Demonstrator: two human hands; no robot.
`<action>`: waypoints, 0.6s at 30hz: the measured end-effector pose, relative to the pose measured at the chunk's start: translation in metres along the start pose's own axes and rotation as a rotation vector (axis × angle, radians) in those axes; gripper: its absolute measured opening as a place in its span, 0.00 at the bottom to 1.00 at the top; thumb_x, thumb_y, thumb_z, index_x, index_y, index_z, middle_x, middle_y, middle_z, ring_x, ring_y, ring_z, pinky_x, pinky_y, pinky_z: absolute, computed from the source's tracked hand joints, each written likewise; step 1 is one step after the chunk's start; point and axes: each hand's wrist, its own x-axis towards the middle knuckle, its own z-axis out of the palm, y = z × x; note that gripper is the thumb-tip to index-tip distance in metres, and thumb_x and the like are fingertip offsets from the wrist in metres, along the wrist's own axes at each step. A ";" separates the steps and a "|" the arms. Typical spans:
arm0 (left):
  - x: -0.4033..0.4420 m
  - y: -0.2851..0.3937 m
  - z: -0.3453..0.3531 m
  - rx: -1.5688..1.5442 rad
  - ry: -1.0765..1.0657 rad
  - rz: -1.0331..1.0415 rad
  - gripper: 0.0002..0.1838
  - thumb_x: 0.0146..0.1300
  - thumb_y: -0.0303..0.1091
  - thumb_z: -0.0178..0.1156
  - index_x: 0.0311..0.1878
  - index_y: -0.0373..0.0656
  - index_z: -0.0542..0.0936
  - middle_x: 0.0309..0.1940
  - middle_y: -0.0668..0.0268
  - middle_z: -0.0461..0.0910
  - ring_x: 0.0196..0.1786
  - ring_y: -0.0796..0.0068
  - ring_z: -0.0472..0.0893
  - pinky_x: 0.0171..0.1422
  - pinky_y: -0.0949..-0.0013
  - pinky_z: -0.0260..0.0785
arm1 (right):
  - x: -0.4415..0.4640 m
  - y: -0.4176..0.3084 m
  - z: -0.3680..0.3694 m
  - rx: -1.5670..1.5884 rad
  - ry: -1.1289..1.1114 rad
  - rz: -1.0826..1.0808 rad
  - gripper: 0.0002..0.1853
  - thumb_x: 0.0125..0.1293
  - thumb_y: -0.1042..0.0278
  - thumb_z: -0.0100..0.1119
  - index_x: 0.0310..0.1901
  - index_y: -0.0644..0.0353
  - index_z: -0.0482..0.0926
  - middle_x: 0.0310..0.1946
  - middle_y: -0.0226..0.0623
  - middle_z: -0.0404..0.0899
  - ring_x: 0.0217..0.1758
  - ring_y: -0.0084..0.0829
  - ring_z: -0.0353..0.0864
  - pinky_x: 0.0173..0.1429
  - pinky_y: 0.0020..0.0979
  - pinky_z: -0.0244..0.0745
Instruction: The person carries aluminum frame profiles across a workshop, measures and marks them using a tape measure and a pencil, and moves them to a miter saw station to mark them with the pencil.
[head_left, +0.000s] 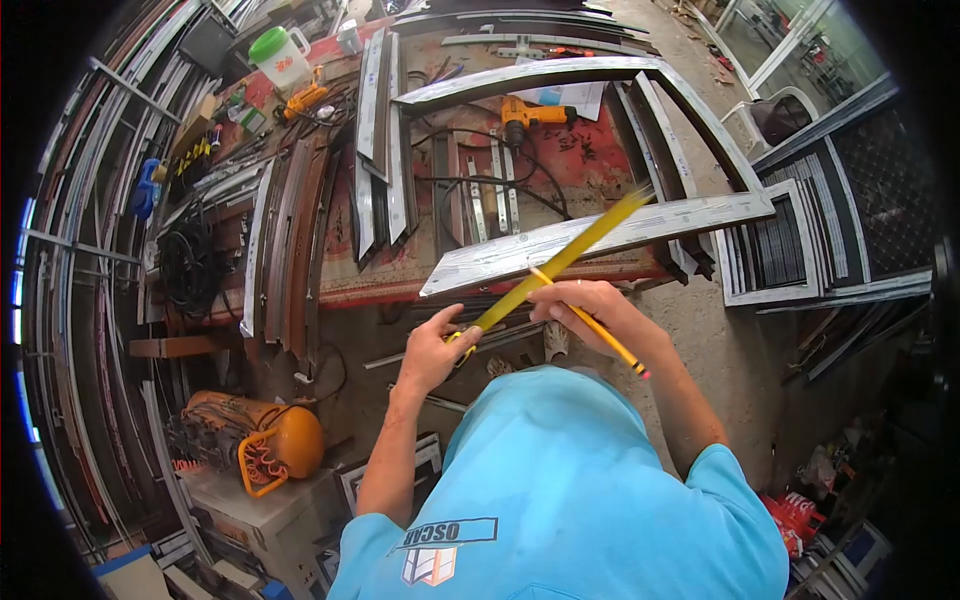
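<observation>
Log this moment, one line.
left hand: holds tape measure; right hand: holds pencil; white frame: on table, crossed by tape measure

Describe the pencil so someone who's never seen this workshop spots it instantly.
Start at the big red-topped workbench with the pale frame lying on it. At the frame's near side, the person's right hand holds the pencil aslant. It is a slim yellow stick with a pinkish end, unlike the broad, flat tape blade beside it.
</observation>
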 end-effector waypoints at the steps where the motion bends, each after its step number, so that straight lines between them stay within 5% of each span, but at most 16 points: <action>1: -0.003 0.005 -0.005 0.005 0.024 0.009 0.37 0.64 0.45 0.72 0.70 0.32 0.74 0.39 0.57 0.88 0.41 0.76 0.84 0.47 0.71 0.75 | -0.006 -0.002 -0.010 0.074 -0.088 0.118 0.13 0.76 0.69 0.57 0.57 0.62 0.81 0.36 0.40 0.88 0.40 0.35 0.88 0.48 0.33 0.81; 4: -0.008 0.003 -0.012 -0.056 0.062 -0.032 0.40 0.61 0.48 0.73 0.70 0.31 0.74 0.40 0.52 0.90 0.41 0.74 0.86 0.48 0.69 0.76 | -0.036 0.024 -0.027 0.325 -0.227 0.592 0.12 0.77 0.68 0.57 0.55 0.63 0.82 0.34 0.40 0.88 0.38 0.34 0.88 0.46 0.33 0.81; 7: -0.010 -0.012 -0.012 -0.016 -0.037 -0.118 0.32 0.62 0.47 0.73 0.61 0.30 0.81 0.37 0.57 0.89 0.39 0.76 0.85 0.47 0.71 0.75 | -0.053 0.055 -0.041 -0.248 -0.403 0.813 0.13 0.71 0.65 0.62 0.52 0.63 0.84 0.35 0.43 0.87 0.38 0.40 0.87 0.46 0.39 0.82; 9: -0.007 -0.026 0.001 -0.033 -0.084 -0.141 0.29 0.62 0.49 0.73 0.54 0.31 0.85 0.36 0.60 0.88 0.40 0.73 0.84 0.49 0.70 0.75 | -0.092 0.134 -0.033 -0.826 -0.428 0.768 0.14 0.67 0.65 0.62 0.50 0.61 0.84 0.39 0.47 0.87 0.42 0.48 0.88 0.49 0.46 0.82; 12: 0.021 -0.050 0.043 0.002 -0.098 -0.192 0.25 0.67 0.46 0.70 0.55 0.33 0.85 0.48 0.58 0.87 0.49 0.72 0.83 0.54 0.69 0.75 | -0.100 0.198 -0.033 -0.853 -0.119 0.908 0.12 0.63 0.65 0.60 0.46 0.58 0.83 0.39 0.47 0.88 0.46 0.50 0.89 0.50 0.47 0.84; 16: 0.086 -0.078 0.120 -0.293 -0.129 -0.301 0.30 0.62 0.55 0.72 0.55 0.38 0.84 0.44 0.63 0.84 0.45 0.72 0.83 0.47 0.65 0.78 | -0.089 0.288 -0.048 -0.870 0.079 0.944 0.20 0.68 0.59 0.57 0.58 0.58 0.80 0.52 0.49 0.86 0.56 0.49 0.85 0.59 0.48 0.80; 18: 0.107 -0.038 0.150 -0.375 -0.113 -0.490 0.31 0.66 0.54 0.70 0.60 0.35 0.82 0.49 0.62 0.84 0.52 0.75 0.81 0.53 0.69 0.75 | -0.088 0.349 -0.049 -0.844 0.237 0.982 0.22 0.71 0.56 0.54 0.60 0.58 0.81 0.56 0.50 0.84 0.59 0.51 0.83 0.63 0.48 0.77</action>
